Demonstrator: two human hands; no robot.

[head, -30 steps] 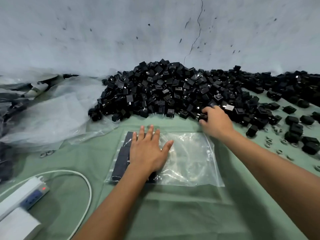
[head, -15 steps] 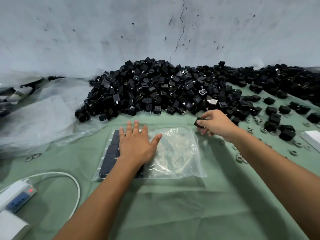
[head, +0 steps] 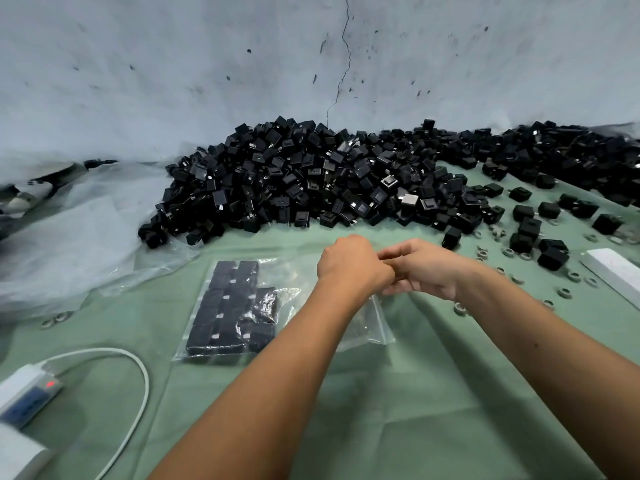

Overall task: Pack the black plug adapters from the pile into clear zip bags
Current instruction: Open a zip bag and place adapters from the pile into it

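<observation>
A big pile of black plug adapters (head: 311, 181) lies against the wall. In front of it a clear zip bag (head: 304, 282) rests on the green cloth, with rows of packed adapters (head: 228, 306) in its left part. My left hand (head: 349, 265) is curled into a fist over the bag's right, open end and seems to grip the film there. My right hand (head: 429, 268) meets it from the right, fingers tucked against the left hand. The adapter it picked up is hidden between the hands.
Loose adapters (head: 526, 230) and small rings (head: 564, 292) are scattered at the right, beside a white box (head: 613, 268). Crumpled plastic sheets (head: 79, 230) lie at the left. A power strip (head: 24, 393) with a white cable (head: 138, 382) sits front left.
My right hand took an adapter from the pile and brought it back to the bag. My left hand lifted off the packed adapters and moved right to the bag's open end.
</observation>
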